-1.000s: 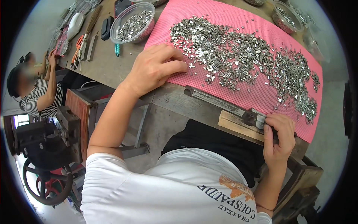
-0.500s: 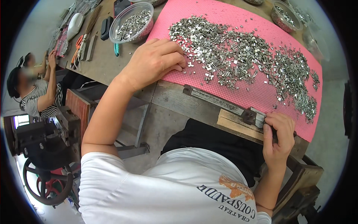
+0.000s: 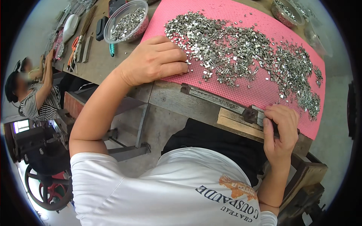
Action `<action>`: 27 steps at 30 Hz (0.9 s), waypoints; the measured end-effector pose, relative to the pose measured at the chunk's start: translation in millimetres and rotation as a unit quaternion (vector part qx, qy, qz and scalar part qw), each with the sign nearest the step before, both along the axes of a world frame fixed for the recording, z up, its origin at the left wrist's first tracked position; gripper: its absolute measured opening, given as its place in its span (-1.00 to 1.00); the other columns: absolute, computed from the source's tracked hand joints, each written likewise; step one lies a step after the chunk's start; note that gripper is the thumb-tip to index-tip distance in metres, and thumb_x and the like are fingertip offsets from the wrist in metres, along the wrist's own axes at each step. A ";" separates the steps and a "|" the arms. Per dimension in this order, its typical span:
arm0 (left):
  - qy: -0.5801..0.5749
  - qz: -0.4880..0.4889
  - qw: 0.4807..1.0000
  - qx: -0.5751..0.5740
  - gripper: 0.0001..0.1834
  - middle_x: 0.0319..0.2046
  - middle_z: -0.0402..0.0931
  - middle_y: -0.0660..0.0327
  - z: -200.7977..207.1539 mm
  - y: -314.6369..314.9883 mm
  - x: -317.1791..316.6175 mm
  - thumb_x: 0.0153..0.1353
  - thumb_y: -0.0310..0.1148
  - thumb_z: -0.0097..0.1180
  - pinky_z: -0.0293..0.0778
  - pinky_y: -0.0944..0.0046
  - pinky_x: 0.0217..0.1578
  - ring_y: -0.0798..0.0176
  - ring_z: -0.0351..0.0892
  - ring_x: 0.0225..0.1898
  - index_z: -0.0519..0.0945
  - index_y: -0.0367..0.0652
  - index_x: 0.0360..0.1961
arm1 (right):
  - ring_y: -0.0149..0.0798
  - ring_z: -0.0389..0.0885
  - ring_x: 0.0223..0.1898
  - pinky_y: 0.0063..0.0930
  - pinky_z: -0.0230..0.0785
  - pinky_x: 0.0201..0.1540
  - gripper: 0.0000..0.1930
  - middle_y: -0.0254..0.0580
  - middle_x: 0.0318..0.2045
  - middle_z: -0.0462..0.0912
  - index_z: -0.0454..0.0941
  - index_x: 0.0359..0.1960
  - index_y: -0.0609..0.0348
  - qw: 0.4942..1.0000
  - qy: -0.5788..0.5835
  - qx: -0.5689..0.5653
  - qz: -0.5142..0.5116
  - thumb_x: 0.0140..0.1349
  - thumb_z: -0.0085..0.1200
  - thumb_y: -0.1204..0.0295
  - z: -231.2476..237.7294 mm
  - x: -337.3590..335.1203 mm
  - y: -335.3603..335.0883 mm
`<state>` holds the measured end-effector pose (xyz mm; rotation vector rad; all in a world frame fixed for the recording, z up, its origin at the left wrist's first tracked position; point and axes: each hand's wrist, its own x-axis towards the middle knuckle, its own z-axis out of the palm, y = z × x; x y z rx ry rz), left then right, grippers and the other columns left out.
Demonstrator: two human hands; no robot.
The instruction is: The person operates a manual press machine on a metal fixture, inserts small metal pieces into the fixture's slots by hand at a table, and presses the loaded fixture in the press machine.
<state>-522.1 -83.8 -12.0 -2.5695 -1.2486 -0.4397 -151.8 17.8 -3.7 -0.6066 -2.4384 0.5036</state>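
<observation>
A pink textured mat (image 3: 211, 7) carries a wide spread of small silvery metal pieces (image 3: 226, 52), some blocky and some pin-like. My left hand (image 3: 156, 62) rests at the pile's near left edge with its fingers curled down; the fingertips are partly hidden, so what they pinch does not show. Along the mat's near edge lies a narrow metal rail (image 3: 217, 98) filled with a row of small pieces, with a dark block (image 3: 250, 114) near its right end. My right hand (image 3: 281, 128) is closed around that right end, thumb on the near side.
A clear tub (image 3: 126, 22) of metal pieces stands left of the mat, another tub (image 3: 287, 13) at the far right. Orange-handled pliers (image 3: 72, 56) and a dark case (image 3: 101, 28) lie on the left. Two people (image 3: 36, 94) sit farther left, behind a machine with a handwheel (image 3: 49, 188).
The view has shifted slightly. My left hand has moved a little rightward against the pile, its elbow swinging out to the left. My right hand keeps its hold on the rail's end.
</observation>
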 end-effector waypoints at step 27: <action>-0.148 0.234 0.960 -0.042 -0.89 -0.34 0.63 0.37 1.5 -12.2 43.3 -0.12 -0.40 0.41 0.45 0.14 -0.09 0.21 0.62 -0.19 0.72 -0.03 -0.49 | -0.33 0.55 -0.13 -0.12 0.06 0.26 -0.96 -0.40 -0.44 0.54 0.64 -0.46 -0.03 0.972 -0.036 0.196 0.124 0.12 0.15 0.42 -18.0 -136.3 -13.4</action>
